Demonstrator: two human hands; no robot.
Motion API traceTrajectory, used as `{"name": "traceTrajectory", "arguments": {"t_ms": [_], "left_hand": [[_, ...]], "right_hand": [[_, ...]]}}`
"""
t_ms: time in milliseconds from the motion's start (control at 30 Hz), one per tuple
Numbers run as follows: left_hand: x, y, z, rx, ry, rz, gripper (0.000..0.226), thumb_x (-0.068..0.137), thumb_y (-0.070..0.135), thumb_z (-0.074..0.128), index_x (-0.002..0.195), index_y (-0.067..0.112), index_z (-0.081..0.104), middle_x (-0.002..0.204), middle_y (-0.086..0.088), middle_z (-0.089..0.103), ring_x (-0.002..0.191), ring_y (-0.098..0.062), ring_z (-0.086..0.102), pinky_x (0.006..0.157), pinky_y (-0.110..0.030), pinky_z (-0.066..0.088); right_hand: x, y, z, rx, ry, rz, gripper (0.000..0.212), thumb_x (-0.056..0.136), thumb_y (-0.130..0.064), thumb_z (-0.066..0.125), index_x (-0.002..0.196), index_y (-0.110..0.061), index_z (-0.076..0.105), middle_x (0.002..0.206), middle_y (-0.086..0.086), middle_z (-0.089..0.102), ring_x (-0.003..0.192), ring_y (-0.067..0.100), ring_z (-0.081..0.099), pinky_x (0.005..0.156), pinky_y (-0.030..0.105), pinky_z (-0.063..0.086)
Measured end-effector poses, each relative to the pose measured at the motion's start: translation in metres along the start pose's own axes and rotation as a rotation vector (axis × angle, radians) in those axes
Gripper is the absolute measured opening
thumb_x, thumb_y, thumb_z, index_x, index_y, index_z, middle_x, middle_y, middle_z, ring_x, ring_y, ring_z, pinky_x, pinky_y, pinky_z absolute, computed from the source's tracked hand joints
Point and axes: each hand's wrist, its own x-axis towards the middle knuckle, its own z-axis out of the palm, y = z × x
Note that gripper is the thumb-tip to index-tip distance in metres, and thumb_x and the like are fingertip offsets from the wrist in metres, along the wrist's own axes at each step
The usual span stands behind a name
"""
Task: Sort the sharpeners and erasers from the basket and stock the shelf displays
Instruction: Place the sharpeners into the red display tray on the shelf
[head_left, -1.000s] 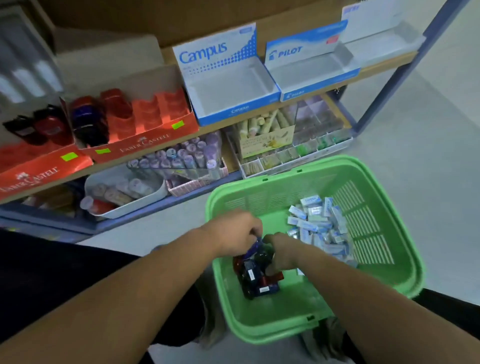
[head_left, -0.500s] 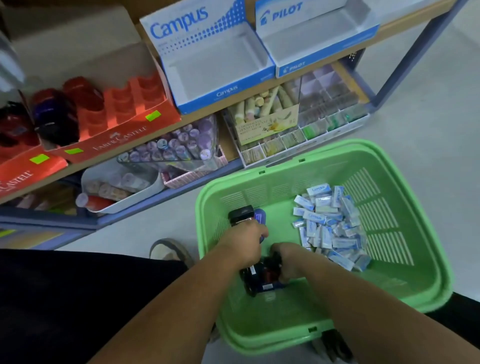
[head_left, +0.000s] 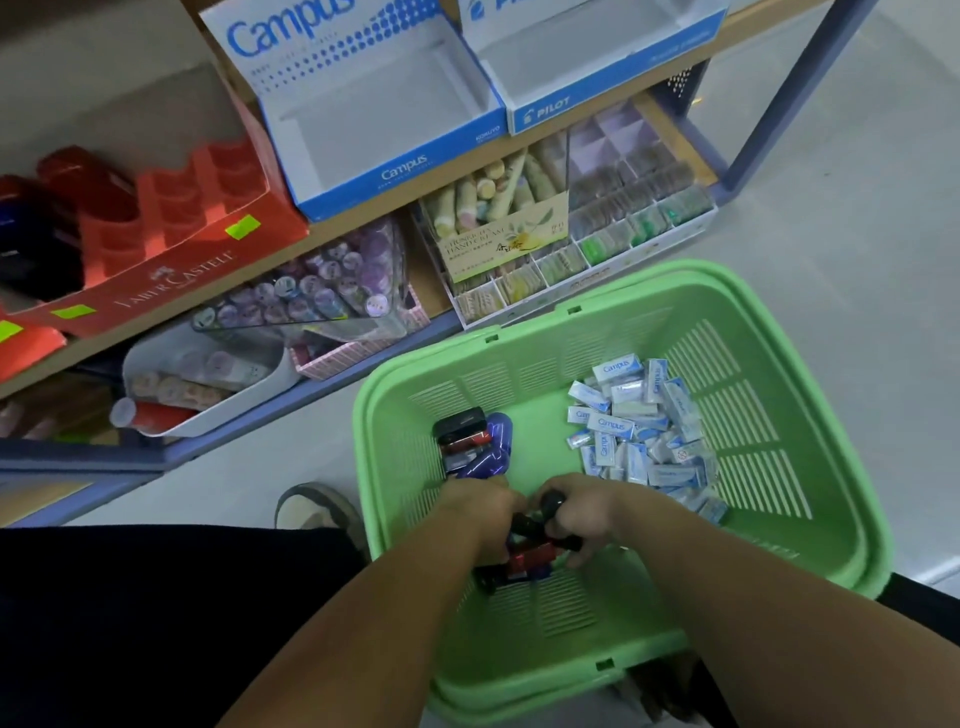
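Sharpeners (head_left: 524, 558) sit low in the green basket (head_left: 753, 441), toward its near left side, bunched between both hands. A second ago they were one dark heap under the fingers. Now a stack (head_left: 470, 441) of black, red and blue ones shows beyond the left hand (head_left: 483, 512), toward the far left corner and touching its knuckles. I judge the gathering well on, with a carry to the red tray (head_left: 171, 260) on the shelf (head_left: 800, 93) next.

The left grip is curled over sharpeners; whether it also holds the stack I cannot tell. The right hand (head_left: 582, 512) has its grip closed round a black one. They are stubby, glossy plastic barrels, likely slippery in a handful. Erasers (head_left: 644, 431), small sleeved blocks, lie heaped along the right side. The basket walls are slatted plastic, and the tray has moulded pockets.
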Motion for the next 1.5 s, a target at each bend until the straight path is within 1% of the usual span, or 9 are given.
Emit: {"name": "traceTrajectory", "arguments": {"t_ms": [267, 400, 567, 633, 833, 1000, 1167, 1367, 1500], "left_hand": [[-0.008, 0.008, -0.011, -0.092, 0.07, -0.038, 0.026, 0.089, 0.017, 0.065, 0.116, 0.017, 0.067, 0.114, -0.007, 0.066, 0.105, -0.029, 0.065, 0.083, -0.037, 0.054], [-0.035, 0.001, -0.038, -0.201, 0.171, 0.011, 0.022, 0.091, 0.023, 0.067, 0.111, 0.014, 0.065, 0.108, -0.007, 0.065, 0.097, -0.027, 0.063, 0.078, -0.034, 0.052], [-0.095, -0.024, -0.082, -0.367, 0.242, 0.08, 0.021, 0.085, 0.023, 0.072, 0.101, 0.025, 0.059, 0.1, 0.001, 0.065, 0.091, -0.021, 0.063, 0.078, -0.036, 0.056], [-0.124, -0.038, -0.102, -0.428, 0.28, 0.082, 0.024, 0.082, 0.021, 0.076, 0.098, 0.025, 0.058, 0.098, 0.0, 0.068, 0.088, -0.021, 0.066, 0.075, -0.035, 0.057], [-0.216, -0.101, -0.14, -0.689, 0.321, 0.125, 0.047, 0.092, 0.018, 0.069, 0.133, 0.032, 0.051, 0.114, -0.006, 0.07, 0.078, -0.02, 0.076, 0.076, -0.041, 0.064], [-0.285, -0.153, -0.145, -0.774, 0.462, 0.174, 0.029, 0.085, 0.019, 0.065, 0.108, 0.035, 0.061, 0.093, -0.011, 0.069, 0.064, -0.023, 0.069, 0.071, -0.047, 0.063], [-0.312, -0.222, -0.134, -0.866, 0.654, 0.089, 0.039, 0.073, 0.022, 0.076, 0.1, 0.032, 0.05, 0.077, -0.012, 0.063, 0.063, -0.023, 0.06, 0.054, -0.049, 0.054], [-0.322, -0.292, -0.125, -1.01, 0.924, 0.054, 0.034, 0.08, 0.019, 0.081, 0.104, 0.03, 0.059, 0.074, -0.01, 0.069, 0.063, -0.02, 0.063, 0.068, -0.043, 0.055], [-0.325, -0.341, -0.12, -1.098, 1.181, -0.091, 0.033, 0.07, 0.037, 0.087, 0.092, 0.036, 0.063, 0.1, -0.002, 0.071, 0.081, -0.021, 0.071, 0.07, -0.037, 0.06]], "right_hand": [[-0.001, -0.006, 0.005, -0.046, 0.042, 0.003, 0.027, 0.092, 0.011, 0.053, 0.115, 0.0, 0.06, 0.108, 0.03, 0.064, 0.08, 0.037, 0.067, 0.075, 0.044, 0.061], [-0.013, -0.021, -0.005, -0.174, 0.171, -0.082, 0.018, 0.089, 0.006, 0.055, 0.093, -0.012, 0.055, 0.09, 0.019, 0.063, 0.064, 0.026, 0.064, 0.055, 0.031, 0.056], [-0.059, -0.056, -0.021, -0.052, 0.15, -0.213, 0.026, 0.082, 0.003, 0.068, 0.105, -0.009, 0.066, 0.101, 0.024, 0.068, 0.078, 0.03, 0.072, 0.078, 0.045, 0.064], [-0.088, -0.083, -0.024, 0.008, 0.113, -0.256, 0.027, 0.085, 0.003, 0.073, 0.11, -0.005, 0.066, 0.107, 0.024, 0.068, 0.087, 0.032, 0.074, 0.078, 0.04, 0.063], [-0.174, -0.176, 0.001, -0.117, 0.164, -0.46, 0.031, 0.095, -0.015, 0.071, 0.124, -0.013, 0.061, 0.113, 0.021, 0.068, 0.083, 0.036, 0.076, 0.067, 0.036, 0.063], [-0.229, -0.249, 0.064, -0.193, 0.213, -0.731, 0.03, 0.089, -0.009, 0.077, 0.114, -0.007, 0.06, 0.091, 0.004, 0.07, 0.064, 0.031, 0.071, 0.062, 0.038, 0.061], [-0.24, -0.307, 0.121, -0.076, 0.371, -0.918, 0.042, 0.075, 0.0, 0.086, 0.094, -0.009, 0.05, 0.066, 0.013, 0.071, 0.051, 0.025, 0.064, 0.044, 0.029, 0.05], [-0.212, -0.369, 0.166, -0.194, 0.5, -1.081, 0.03, 0.073, -0.007, 0.088, 0.09, -0.026, 0.072, 0.085, 0.001, 0.077, 0.069, 0.01, 0.067, 0.069, 0.029, 0.053], [-0.199, -0.401, 0.186, -0.151, 0.456, -1.062, 0.03, 0.085, -0.001, 0.077, 0.102, -0.024, 0.07, 0.094, -0.001, 0.076, 0.065, 0.002, 0.065, 0.067, 0.02, 0.053]]}}
